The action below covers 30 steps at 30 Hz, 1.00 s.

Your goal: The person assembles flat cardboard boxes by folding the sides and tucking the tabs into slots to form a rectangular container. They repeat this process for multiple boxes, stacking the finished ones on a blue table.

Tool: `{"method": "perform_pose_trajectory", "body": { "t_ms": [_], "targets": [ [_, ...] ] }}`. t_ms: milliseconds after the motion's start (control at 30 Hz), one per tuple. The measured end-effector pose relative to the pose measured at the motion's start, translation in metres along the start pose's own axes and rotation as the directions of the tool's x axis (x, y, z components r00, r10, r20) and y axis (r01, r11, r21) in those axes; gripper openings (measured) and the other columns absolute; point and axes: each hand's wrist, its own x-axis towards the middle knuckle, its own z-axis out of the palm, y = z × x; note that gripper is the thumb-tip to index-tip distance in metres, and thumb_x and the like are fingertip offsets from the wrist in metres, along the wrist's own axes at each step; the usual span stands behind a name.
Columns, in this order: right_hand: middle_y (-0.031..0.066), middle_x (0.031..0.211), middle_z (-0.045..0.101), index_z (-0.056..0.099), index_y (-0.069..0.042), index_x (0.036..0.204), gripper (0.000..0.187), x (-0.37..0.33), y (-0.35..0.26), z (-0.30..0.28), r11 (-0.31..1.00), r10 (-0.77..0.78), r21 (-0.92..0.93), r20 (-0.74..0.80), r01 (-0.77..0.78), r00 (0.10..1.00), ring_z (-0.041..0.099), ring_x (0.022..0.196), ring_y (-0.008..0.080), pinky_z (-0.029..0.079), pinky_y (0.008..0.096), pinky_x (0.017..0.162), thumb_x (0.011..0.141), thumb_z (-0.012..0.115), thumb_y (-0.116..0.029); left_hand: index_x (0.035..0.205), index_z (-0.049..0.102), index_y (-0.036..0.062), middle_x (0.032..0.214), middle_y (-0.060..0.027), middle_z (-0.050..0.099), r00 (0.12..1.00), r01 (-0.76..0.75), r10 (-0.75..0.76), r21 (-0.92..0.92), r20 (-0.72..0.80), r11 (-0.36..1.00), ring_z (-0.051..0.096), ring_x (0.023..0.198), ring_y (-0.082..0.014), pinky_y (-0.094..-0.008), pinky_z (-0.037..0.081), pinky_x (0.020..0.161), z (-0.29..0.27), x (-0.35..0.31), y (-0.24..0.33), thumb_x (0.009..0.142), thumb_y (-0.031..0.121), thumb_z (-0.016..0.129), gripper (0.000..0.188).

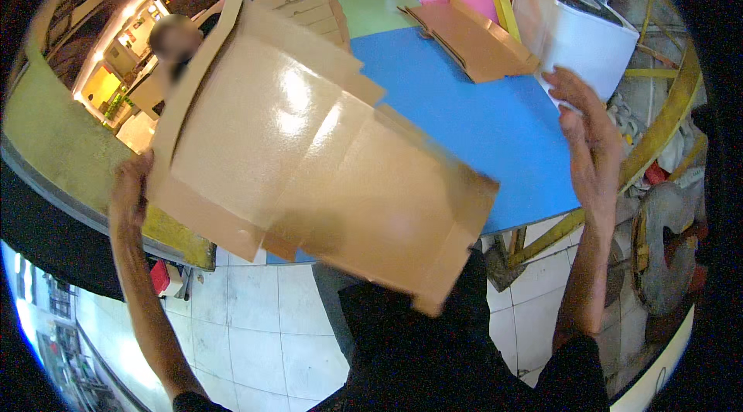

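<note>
A large brown cardboard box blank [309,149], creased and partly unfolded with a glossy inner face, hangs tilted in front of me. My left hand [133,186] grips its left edge, thumb against the board. The blank's lower right end reaches over the near edge of the blue tabletop [464,133]. My right hand [586,133] is raised at the table's right side, fingers apart, touching nothing. Beyond it to the left lies another folded brown cardboard piece [484,39] on the blue surface.
More stacked brown cardboard [306,6] rests at the far left of the table. A white washing machine [569,25] stands at the back right beside yellow framing [662,137]. A person [176,44] is behind the blank on the left. White floor tiles [255,327] show below.
</note>
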Motion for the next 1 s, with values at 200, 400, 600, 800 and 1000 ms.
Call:
{"method": "perform_pose_trajectory", "body": {
  "t_ms": [200,400,600,800,1000],
  "targets": [
    [0.0163,0.134,0.057,0.057,-0.007,0.131,0.044,-0.09,0.057,-0.005,0.964,0.263,-0.073,0.179,-0.254,0.948,0.052,0.126,0.0296,0.039,0.0416,0.105,0.094,0.062,-0.029,0.127,0.059,0.0022,0.117,-0.0133,0.065,0.972,-0.093,0.156,0.322,-0.175,0.942,0.061,0.11,-0.0279,-0.0377,0.045,0.099,0.074,-0.075,-0.086,0.095,0.027,0.063,0.041],
    [0.0191,0.142,0.049,0.053,-0.008,0.134,0.061,-0.146,0.089,0.007,0.945,0.318,-0.183,0.334,-0.27,0.887,0.047,0.13,0.0348,0.037,0.0443,0.109,0.078,0.076,-0.012,0.122,0.062,0.0019,0.123,-0.0154,0.064,0.934,-0.315,0.265,0.203,0.238,0.927,0.059,0.117,-0.0296,-0.039,0.045,0.101,0.205,-0.124,-0.025,0.084,0.011,0.072,0.04],
    [0.0178,0.143,0.046,0.052,-0.009,0.134,0.057,-0.121,0.093,0.034,0.916,0.268,-0.369,0.269,-0.158,0.925,0.047,0.13,0.038,0.04,0.0461,0.105,0.081,0.071,-0.006,0.125,0.062,0.0108,0.118,-0.0163,0.065,0.647,-0.649,0.568,-0.024,0.509,0.761,0.06,0.111,-0.0364,-0.0437,0.048,0.097,0.368,-0.143,0.038,0.08,0.032,0.076,0.052],
    [0.0114,0.1,0.068,0.06,-0.003,0.125,0.039,-0.118,-0.023,-0.023,0.872,0.443,0.144,0.175,-0.468,0.879,0.065,0.087,0.0205,0.052,0.0327,0.075,0.088,0.067,-0.014,0.124,0.063,0.0101,0.121,-0.0163,0.065,0.68,-0.632,0.547,0.012,0.489,0.775,0.061,0.112,-0.0352,-0.0435,0.049,0.095,0.364,-0.144,0.06,0.085,0.029,0.071,0.043],
    [0.0051,0.06,0.055,0.064,-0.007,0.088,0.029,-0.078,-0.116,-0.019,0.304,-0.434,0.952,0.15,-0.013,0.888,0.039,0.037,0.0131,0.028,0.0291,0.036,0.1,0.056,-0.033,0.12,0.063,0.0064,0.122,-0.0209,0.061,0.842,-0.164,0.458,-0.673,0.285,0.721,0.057,0.111,-0.0325,-0.0418,0.044,0.098,0.242,-0.201,0.146,0.085,0.018,0.069,0.037]
  ]
}}
